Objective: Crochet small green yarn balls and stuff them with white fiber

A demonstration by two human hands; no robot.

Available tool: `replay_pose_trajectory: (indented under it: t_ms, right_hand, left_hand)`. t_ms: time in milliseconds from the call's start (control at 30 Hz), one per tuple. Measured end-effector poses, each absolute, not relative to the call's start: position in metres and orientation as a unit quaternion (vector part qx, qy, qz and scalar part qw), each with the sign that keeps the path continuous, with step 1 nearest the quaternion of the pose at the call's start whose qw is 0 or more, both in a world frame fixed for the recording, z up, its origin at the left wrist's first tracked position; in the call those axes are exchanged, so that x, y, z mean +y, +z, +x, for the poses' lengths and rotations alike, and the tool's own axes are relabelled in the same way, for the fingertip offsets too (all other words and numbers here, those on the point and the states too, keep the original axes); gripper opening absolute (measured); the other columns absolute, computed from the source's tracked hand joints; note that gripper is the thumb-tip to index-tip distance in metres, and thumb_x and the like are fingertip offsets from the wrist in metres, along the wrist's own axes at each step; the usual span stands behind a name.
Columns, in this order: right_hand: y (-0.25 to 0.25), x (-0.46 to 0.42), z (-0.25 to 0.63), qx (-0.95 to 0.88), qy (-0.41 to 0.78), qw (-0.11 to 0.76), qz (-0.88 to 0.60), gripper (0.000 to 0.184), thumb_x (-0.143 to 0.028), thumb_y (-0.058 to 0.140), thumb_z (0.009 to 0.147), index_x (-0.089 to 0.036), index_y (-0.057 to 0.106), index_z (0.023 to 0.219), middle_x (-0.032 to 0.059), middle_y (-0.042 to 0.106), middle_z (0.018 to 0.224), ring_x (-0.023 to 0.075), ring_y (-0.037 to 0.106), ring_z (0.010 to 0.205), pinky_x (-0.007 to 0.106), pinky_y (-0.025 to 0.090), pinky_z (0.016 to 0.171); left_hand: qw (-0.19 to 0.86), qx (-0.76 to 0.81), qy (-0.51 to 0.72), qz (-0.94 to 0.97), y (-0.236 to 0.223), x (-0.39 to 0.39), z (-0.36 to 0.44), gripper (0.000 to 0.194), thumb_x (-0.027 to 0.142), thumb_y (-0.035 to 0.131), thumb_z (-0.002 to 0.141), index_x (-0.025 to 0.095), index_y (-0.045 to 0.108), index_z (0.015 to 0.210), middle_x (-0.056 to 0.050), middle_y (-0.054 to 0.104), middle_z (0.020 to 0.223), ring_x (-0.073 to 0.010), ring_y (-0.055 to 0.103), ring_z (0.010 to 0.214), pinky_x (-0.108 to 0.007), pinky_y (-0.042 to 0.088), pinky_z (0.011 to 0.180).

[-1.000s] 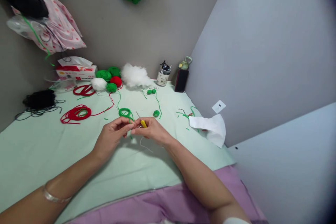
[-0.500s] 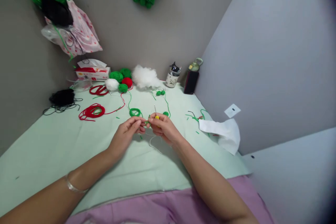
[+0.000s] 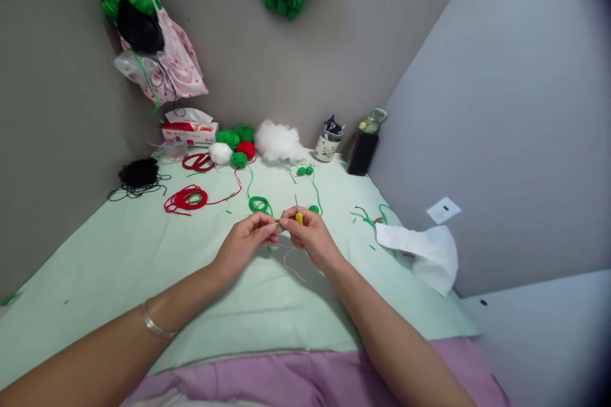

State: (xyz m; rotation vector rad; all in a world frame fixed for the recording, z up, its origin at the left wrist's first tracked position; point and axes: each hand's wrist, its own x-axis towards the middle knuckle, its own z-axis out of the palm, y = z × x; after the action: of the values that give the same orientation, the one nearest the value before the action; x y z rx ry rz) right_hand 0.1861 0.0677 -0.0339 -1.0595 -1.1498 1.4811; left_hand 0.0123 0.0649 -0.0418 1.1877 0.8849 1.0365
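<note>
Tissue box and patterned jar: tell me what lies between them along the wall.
Between the tissue box and the patterned jar, the head view shows green, white and red yarn balls, then a heap of white fluff.

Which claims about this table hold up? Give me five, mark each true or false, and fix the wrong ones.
1. The right hand holds a yellow-handled crochet hook. True.
2. The silver bangle is worn on the right arm. False: it is on the left arm.
3. The red yarn ball lies to the right of the white yarn ball. True.
4. The black yarn lies beside the bottle. False: it lies on the left side of the pale green tablecloth.
5. The left hand lies flat, fingers spread. False: its fingertips pinch close to the right hand's.
</note>
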Motion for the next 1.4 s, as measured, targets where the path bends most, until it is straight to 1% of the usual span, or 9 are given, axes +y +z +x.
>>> replay_pose_trajectory:
  t_ms: [267, 400, 500, 600, 767, 867, 1033, 1200, 1400]
  right_hand:
    - [-0.0322, 0.0687, 0.185, -0.467, 0.592, 0.488, -0.441, 0.026, -0.034, 0.082, 0.07, -0.019, 0.063, 0.078, -0.0109, 0.044, 0.053, 0.0028, 0.023, 0.042, 0.023, 0.015, 0.042]
    - [-0.0318, 0.0685, 0.1839, -0.468, 0.588, 0.489, -0.442, 0.025, -0.032, 0.081, 0.069, -0.019, 0.063, 0.079, -0.0094, 0.05, 0.056, 0.0027, 0.025, 0.042, 0.023, 0.015, 0.042]
    - [-0.0317, 0.0682, 0.1835, -0.47, 0.584, 0.49, -0.444, 0.024, -0.032, 0.081, 0.07, -0.018, 0.064, 0.08, -0.0086, 0.052, 0.057, 0.0027, 0.026, 0.042, 0.023, 0.016, 0.042]
    - [-0.0318, 0.0678, 0.1833, -0.473, 0.578, 0.492, -0.447, 0.024, -0.033, 0.081, 0.071, -0.018, 0.064, 0.08, -0.0087, 0.052, 0.057, 0.0029, 0.027, 0.042, 0.023, 0.017, 0.042]
    - [-0.0306, 0.0659, 0.1816, -0.482, 0.559, 0.498, -0.455, 0.024, -0.034, 0.083, 0.069, -0.018, 0.065, 0.076, -0.0089, 0.048, 0.056, 0.0038, 0.029, 0.045, 0.023, 0.018, 0.043]
    - [-0.03, 0.0647, 0.1803, -0.483, 0.554, 0.5, -0.458, 0.024, -0.033, 0.083, 0.069, -0.018, 0.066, 0.076, -0.0082, 0.05, 0.057, 0.0039, 0.03, 0.046, 0.022, 0.019, 0.044]
    - [-0.0328, 0.0663, 0.1809, -0.466, 0.571, 0.499, -0.456, 0.024, -0.035, 0.081, 0.071, -0.019, 0.064, 0.078, -0.01, 0.045, 0.054, 0.0033, 0.026, 0.042, 0.022, 0.017, 0.042]
    - [-0.0352, 0.0688, 0.1828, -0.458, 0.574, 0.503, -0.457, 0.026, -0.036, 0.079, 0.072, -0.02, 0.062, 0.08, -0.0096, 0.048, 0.056, 0.0028, 0.024, 0.041, 0.022, 0.017, 0.041]
    - [-0.0364, 0.0692, 0.1833, -0.478, 0.551, 0.497, -0.47, 0.025, -0.037, 0.078, 0.072, -0.019, 0.062, 0.08, -0.008, 0.052, 0.059, 0.0032, 0.027, 0.042, 0.022, 0.019, 0.042]
  left_hand:
    - [0.632, 0.371, 0.455, 0.506, -0.0454, 0.0645, 0.0134, 0.031, 0.046, 0.074, 0.084, 0.019, 0.06, 0.082, 0.0, 0.066, 0.08, -0.0175, 0.069, 0.077, -0.034, 0.058, 0.078]
    - [0.626, 0.373, 0.464, 0.503, -0.0435, 0.0635, 0.0131, 0.025, 0.038, 0.077, 0.082, 0.02, 0.061, 0.089, 0.002, 0.065, 0.083, -0.0154, 0.069, 0.077, -0.031, 0.058, 0.078]
    - [0.628, 0.375, 0.462, 0.502, -0.0426, 0.0636, 0.0127, 0.026, 0.036, 0.079, 0.08, 0.02, 0.064, 0.095, 0.002, 0.067, 0.086, -0.0152, 0.069, 0.075, -0.031, 0.057, 0.077]
    - [0.627, 0.38, 0.458, 0.502, -0.0423, 0.0642, 0.0126, 0.027, 0.038, 0.08, 0.078, 0.018, 0.067, 0.09, 0.0, 0.069, 0.086, -0.0159, 0.069, 0.075, -0.031, 0.057, 0.077]
    - [0.624, 0.393, 0.458, 0.497, -0.042, 0.0656, 0.0114, 0.03, 0.04, 0.084, 0.074, 0.017, 0.068, 0.084, 0.001, 0.068, 0.078, -0.016, 0.068, 0.071, -0.031, 0.056, 0.074]
    - [0.629, 0.394, 0.45, 0.496, -0.042, 0.0665, 0.01, 0.03, 0.041, 0.084, 0.074, 0.016, 0.069, 0.083, 0.001, 0.067, 0.078, -0.016, 0.067, 0.07, -0.03, 0.055, 0.074]
    - [0.654, 0.38, 0.441, 0.483, -0.0428, 0.0666, 0.0103, 0.032, 0.045, 0.082, 0.077, 0.017, 0.068, 0.083, 0.0, 0.066, 0.08, -0.0169, 0.068, 0.075, -0.033, 0.058, 0.078]
    - [0.668, 0.368, 0.447, 0.469, -0.0432, 0.0656, 0.0106, 0.034, 0.046, 0.083, 0.076, 0.017, 0.067, 0.083, 0.0, 0.067, 0.082, -0.0173, 0.069, 0.079, -0.032, 0.059, 0.078]
    - [0.68, 0.362, 0.455, 0.446, -0.0451, 0.066, 0.0109, 0.032, 0.041, 0.086, 0.076, 0.017, 0.064, 0.082, 0.001, 0.068, 0.079, -0.0155, 0.07, 0.076, -0.031, 0.059, 0.077]
